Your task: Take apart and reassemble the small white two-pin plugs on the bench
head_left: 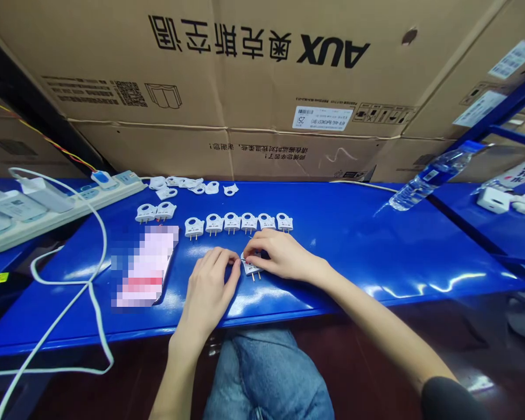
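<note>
A white two-pin plug (252, 268) with a ring-shaped top lies near the table's front edge, its metal prongs toward me. My right hand (282, 254) reaches over it from the right, fingers closed on its ring and side and hiding much of it. From the left, my left hand (213, 283) brings thumb and forefinger together at the plug's left edge; the exact contact is partly hidden. Just beyond the hands stands a row of several similar plugs (232, 222), prongs facing me. Two more plugs (146, 213) sit side by side farther left.
A pile of white plug pieces (186, 184) lies at the back. The blurred phone (146, 265) is left of my hands. A power strip (91, 201) with chargers and a loose white cable (97, 291) occupies the left. Cardboard boxes (245, 105) wall the back; a water bottle (433, 178) leans at right.
</note>
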Demonstrator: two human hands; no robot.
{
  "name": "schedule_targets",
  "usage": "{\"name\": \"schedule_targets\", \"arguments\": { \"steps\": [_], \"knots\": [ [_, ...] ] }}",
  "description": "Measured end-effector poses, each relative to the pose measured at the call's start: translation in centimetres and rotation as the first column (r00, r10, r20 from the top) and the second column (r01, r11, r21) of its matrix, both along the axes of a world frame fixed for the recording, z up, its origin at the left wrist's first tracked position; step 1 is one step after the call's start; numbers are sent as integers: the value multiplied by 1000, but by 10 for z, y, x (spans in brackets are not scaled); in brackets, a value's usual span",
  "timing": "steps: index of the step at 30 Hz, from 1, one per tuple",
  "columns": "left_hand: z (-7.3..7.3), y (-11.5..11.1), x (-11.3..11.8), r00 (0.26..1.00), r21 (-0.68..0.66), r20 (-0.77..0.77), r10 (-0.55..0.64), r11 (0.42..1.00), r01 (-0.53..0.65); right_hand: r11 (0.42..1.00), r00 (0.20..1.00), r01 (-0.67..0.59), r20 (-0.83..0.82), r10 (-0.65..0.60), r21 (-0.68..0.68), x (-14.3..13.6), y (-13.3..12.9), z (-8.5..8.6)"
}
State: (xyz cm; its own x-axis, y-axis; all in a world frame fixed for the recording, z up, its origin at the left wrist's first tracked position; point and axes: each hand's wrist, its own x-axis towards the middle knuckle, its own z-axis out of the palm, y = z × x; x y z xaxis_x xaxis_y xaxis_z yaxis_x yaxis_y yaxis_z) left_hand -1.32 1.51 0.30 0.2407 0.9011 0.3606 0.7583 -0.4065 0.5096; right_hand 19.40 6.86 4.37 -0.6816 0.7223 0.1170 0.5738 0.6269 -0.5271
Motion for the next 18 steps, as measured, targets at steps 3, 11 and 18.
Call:
{"name": "schedule_targets", "arguments": {
  "steps": [3,11,18],
  "knots": [
    [0,0,0,1000,2,-12,-10,1000,10,1000,1000,3,11,-3,-7,0,0,0],
    [1,0,0,1000,-1,-19,-22,1000,21,1000,1000,-7,-11,7,-14,-1,1,-4],
    [0,0,0,999,14,-16,-30,999,30,1000,999,-15,-43,14,-18,-2,3,-8]
  ]
}}
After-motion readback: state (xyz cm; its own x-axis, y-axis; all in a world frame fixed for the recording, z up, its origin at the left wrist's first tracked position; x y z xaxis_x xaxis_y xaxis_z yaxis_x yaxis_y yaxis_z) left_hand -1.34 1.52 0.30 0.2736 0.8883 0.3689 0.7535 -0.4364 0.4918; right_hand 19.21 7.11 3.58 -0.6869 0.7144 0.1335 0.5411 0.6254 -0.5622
